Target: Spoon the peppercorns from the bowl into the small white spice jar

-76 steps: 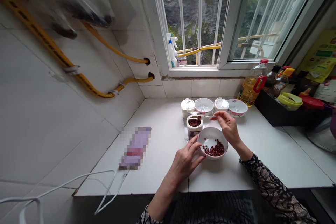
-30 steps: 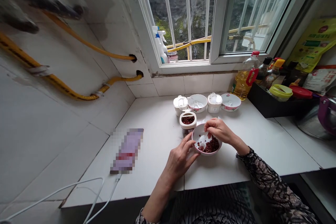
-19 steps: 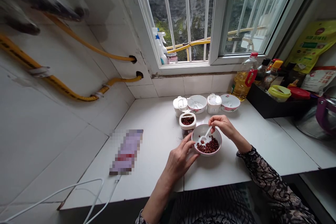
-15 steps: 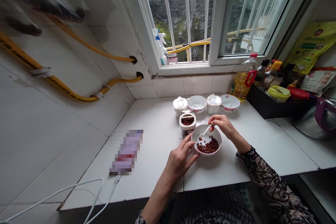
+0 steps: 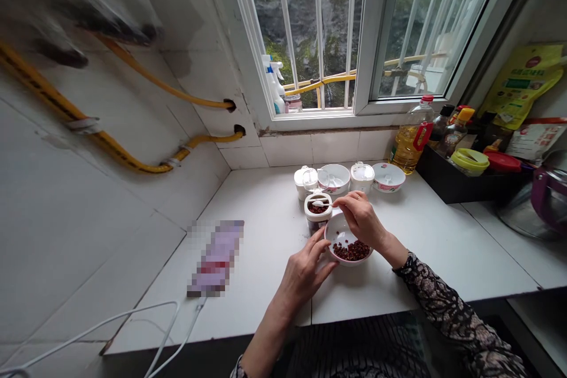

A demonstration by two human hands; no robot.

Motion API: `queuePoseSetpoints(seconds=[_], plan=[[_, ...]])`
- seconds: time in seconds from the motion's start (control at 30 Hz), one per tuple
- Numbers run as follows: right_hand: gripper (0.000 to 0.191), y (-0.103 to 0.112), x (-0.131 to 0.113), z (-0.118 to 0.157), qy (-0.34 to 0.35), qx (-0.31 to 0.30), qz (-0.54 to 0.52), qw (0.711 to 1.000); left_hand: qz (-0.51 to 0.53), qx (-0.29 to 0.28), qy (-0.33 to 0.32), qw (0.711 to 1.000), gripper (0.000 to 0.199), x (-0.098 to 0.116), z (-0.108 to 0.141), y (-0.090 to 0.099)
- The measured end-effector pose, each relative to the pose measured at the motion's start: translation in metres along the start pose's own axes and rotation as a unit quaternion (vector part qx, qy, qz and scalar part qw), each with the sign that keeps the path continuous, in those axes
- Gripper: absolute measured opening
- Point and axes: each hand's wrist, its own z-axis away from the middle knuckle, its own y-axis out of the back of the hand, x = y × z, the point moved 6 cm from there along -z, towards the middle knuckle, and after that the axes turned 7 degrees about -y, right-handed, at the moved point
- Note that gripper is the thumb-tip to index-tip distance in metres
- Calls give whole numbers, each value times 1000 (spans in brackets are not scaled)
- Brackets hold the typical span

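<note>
My left hand (image 5: pixel 305 269) grips the left rim of a small white bowl (image 5: pixel 344 235), thumb and fingers against its side. Dark red grains that look like Sichuan peppercorns (image 5: pixel 352 251) lie in the bowl's near half. Between the fingertips of my right hand (image 5: pixel 362 221) is a small white spoon (image 5: pixel 319 203). Its head is at the mouth of an open seasoning jar (image 5: pixel 315 227), just behind the bowl, with similar dark red grains inside. My right hand passes over the bowl and hides part of its far rim.
Behind stand two white lidded jars (image 5: pixel 305 182) (image 5: pixel 362 177) and two floral bowls (image 5: pixel 334 178) (image 5: pixel 388 177). An oil bottle (image 5: pixel 407 142) and a black condiment box (image 5: pixel 447 180) are at right. A blurred purple object (image 5: pixel 217 257) with a white cable lies left.
My right hand has moved the spoon left and away from me, from inside the bowl to the jar's mouth. My left hand keeps its grip on the bowl.
</note>
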Motion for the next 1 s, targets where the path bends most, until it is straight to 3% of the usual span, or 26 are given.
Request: queuePoseSetpoints(seconds=[0.07,0.2,0.47,0.6,0.7,0.83,1.0], plan=[[18,9,-1,0,6,19,7,1000,3,-4,4,1000,26,0,0,0],[16,28,14,1,-50,40,-23,998,1,-7,2,1000,25,0,0,0],[18,2,26,11,-29,-126,15,991,-5,-8,12,1000,28,0,1,1],[20,-9,20,15,-80,-190,-67,976,-5,-4,6,1000,27,1,1,1],[18,-13,24,18,-173,-215,-170,946,-7,-2,6,1000,26,1,0,2],[12,-16,40,20,-312,-211,-285,882,-9,-3,4,1000,26,3,0,2],[12,-12,54,19,-382,-167,-349,839,-10,2,1,1000,26,2,0,2]])
